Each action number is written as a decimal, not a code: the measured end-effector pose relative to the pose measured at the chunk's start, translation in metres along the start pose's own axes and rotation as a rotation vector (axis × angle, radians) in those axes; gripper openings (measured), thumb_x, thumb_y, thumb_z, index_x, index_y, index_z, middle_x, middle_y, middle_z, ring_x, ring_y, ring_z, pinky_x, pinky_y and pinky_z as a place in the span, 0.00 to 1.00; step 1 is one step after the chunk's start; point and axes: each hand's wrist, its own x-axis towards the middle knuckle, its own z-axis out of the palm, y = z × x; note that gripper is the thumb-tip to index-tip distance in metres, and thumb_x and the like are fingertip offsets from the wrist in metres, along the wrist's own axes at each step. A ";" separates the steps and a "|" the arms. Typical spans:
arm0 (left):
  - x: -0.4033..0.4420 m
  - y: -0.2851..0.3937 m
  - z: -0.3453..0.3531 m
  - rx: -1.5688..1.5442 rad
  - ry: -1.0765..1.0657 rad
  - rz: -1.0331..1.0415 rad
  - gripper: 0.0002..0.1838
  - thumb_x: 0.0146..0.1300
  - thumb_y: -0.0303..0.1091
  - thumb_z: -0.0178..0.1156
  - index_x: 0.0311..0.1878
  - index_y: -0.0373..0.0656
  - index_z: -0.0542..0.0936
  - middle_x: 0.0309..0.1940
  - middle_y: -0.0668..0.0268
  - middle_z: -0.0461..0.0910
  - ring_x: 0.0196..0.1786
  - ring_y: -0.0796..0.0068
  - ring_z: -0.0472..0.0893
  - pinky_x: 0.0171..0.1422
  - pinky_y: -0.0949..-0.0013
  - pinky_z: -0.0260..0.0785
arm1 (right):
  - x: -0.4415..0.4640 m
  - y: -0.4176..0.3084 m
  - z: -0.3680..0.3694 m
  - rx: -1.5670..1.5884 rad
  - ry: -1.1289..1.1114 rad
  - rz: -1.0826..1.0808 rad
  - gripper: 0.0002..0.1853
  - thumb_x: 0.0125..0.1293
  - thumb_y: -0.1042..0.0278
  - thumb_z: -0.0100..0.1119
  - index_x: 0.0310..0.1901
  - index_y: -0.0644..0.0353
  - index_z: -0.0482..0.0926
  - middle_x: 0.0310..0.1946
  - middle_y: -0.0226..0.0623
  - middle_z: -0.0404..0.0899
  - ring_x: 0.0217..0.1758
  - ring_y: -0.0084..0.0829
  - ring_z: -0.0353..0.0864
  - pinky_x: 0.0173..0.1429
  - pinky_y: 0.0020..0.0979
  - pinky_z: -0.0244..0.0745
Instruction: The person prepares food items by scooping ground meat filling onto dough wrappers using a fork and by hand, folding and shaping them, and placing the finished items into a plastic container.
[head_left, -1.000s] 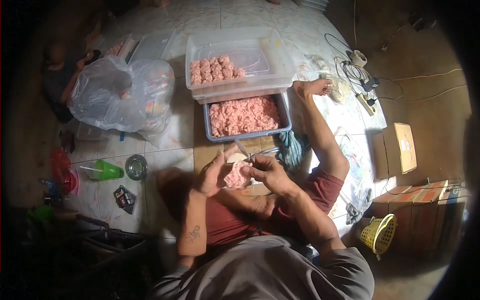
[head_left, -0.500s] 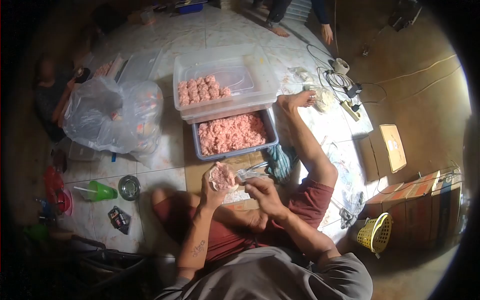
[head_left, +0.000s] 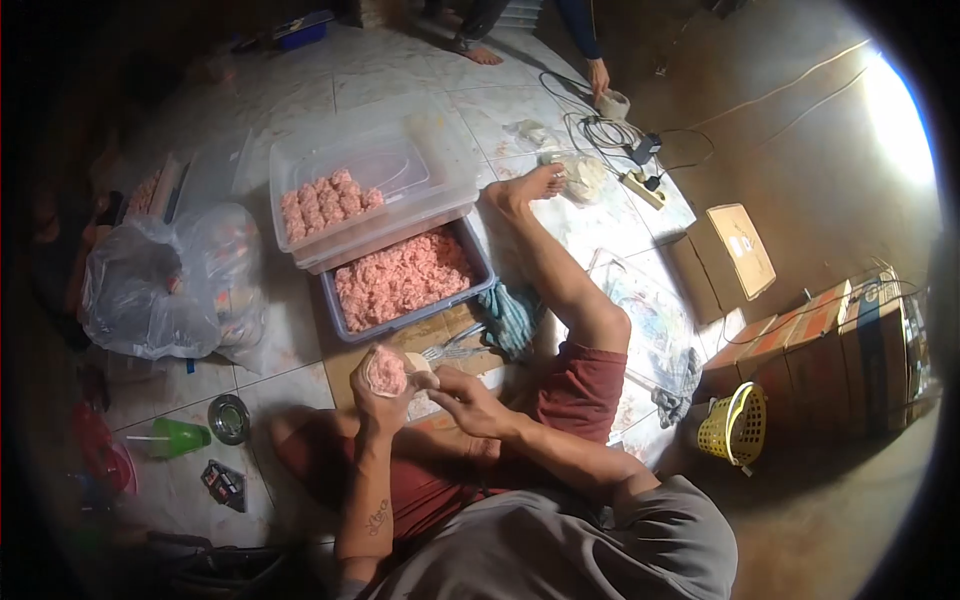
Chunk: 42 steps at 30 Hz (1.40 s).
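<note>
My left hand (head_left: 379, 405) is wrapped round a pale wrapper filled with pink minced meat (head_left: 386, 371), its open top facing up. Close on its right, my right hand (head_left: 470, 401) is closed, with its fingertips near the wrapper's edge; what it pinches is too small to make out. Just beyond my hands stands a blue-grey tub (head_left: 345, 331) of pink minced meat. Behind it, a clear plastic box (head_left: 430, 150) holds rows of shaped meat pieces (head_left: 322, 207). Metal forks (head_left: 455, 345) lie on cardboard beside a teal striped cloth (head_left: 512, 318).
Plastic bags (head_left: 150, 290), a green cup (head_left: 182, 438) and a glass ashtray (head_left: 229, 419) are on the left. At the right are a power strip (head_left: 643, 190), a yellow basket (head_left: 733, 425) and cardboard boxes (head_left: 800, 350). Another person's hand (head_left: 598, 75) reaches down near coiled cables.
The view has swung, moving the scene leftward. My right hand has come back to the wrapper in my left hand. The other person's hand has reached the roll by the cables.
</note>
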 end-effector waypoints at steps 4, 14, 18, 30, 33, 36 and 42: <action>0.009 -0.014 0.002 0.051 0.297 -0.033 0.21 0.51 0.34 0.82 0.37 0.39 0.76 0.33 0.67 0.78 0.35 0.75 0.77 0.42 0.69 0.70 | 0.012 -0.004 -0.022 -0.343 0.054 0.051 0.10 0.75 0.76 0.53 0.53 0.68 0.78 0.35 0.41 0.74 0.40 0.35 0.76 0.48 0.37 0.71; 0.011 0.003 -0.011 -0.209 0.177 -0.116 0.22 0.48 0.26 0.82 0.43 0.40 0.79 0.34 0.68 0.81 0.39 0.80 0.78 0.44 0.73 0.74 | -0.014 0.003 -0.006 0.654 -0.080 0.492 0.13 0.82 0.65 0.50 0.54 0.63 0.82 0.30 0.17 0.65 0.33 0.13 0.59 0.38 0.19 0.58; 0.002 -0.017 0.009 0.030 0.157 -0.044 0.16 0.54 0.28 0.79 0.41 0.41 0.79 0.30 0.69 0.81 0.35 0.81 0.78 0.42 0.72 0.75 | 0.001 -0.002 0.017 -0.167 0.155 -0.025 0.11 0.72 0.80 0.57 0.54 0.64 0.80 0.35 0.40 0.74 0.37 0.37 0.74 0.43 0.33 0.71; -0.011 -0.040 0.012 0.186 -0.040 -0.090 0.21 0.59 0.39 0.76 0.46 0.40 0.77 0.35 0.68 0.79 0.37 0.79 0.78 0.44 0.72 0.73 | -0.024 0.008 0.017 -0.028 0.032 0.155 0.11 0.74 0.80 0.52 0.53 0.68 0.81 0.39 0.38 0.75 0.42 0.30 0.75 0.49 0.30 0.71; 0.002 -0.014 0.004 0.129 0.193 -0.074 0.27 0.53 0.42 0.82 0.47 0.39 0.77 0.35 0.67 0.81 0.38 0.79 0.79 0.46 0.70 0.75 | 0.000 -0.021 -0.003 -0.267 0.052 0.133 0.14 0.69 0.86 0.52 0.52 0.68 0.81 0.40 0.46 0.79 0.44 0.39 0.79 0.52 0.33 0.74; 0.001 -0.004 -0.029 -0.132 0.019 -0.156 0.29 0.50 0.40 0.84 0.50 0.40 0.78 0.39 0.64 0.84 0.42 0.77 0.82 0.47 0.69 0.76 | 0.001 -0.050 -0.030 -0.167 0.204 0.349 0.15 0.69 0.86 0.51 0.53 0.66 0.81 0.39 0.47 0.80 0.46 0.39 0.80 0.51 0.39 0.76; 0.007 0.009 -0.027 0.333 -0.253 -0.200 0.24 0.49 0.34 0.83 0.47 0.40 0.81 0.41 0.65 0.85 0.45 0.74 0.82 0.52 0.65 0.77 | 0.023 -0.061 -0.059 -0.571 -0.095 -0.040 0.13 0.60 0.85 0.55 0.45 0.65 0.84 0.37 0.50 0.77 0.40 0.52 0.77 0.47 0.42 0.76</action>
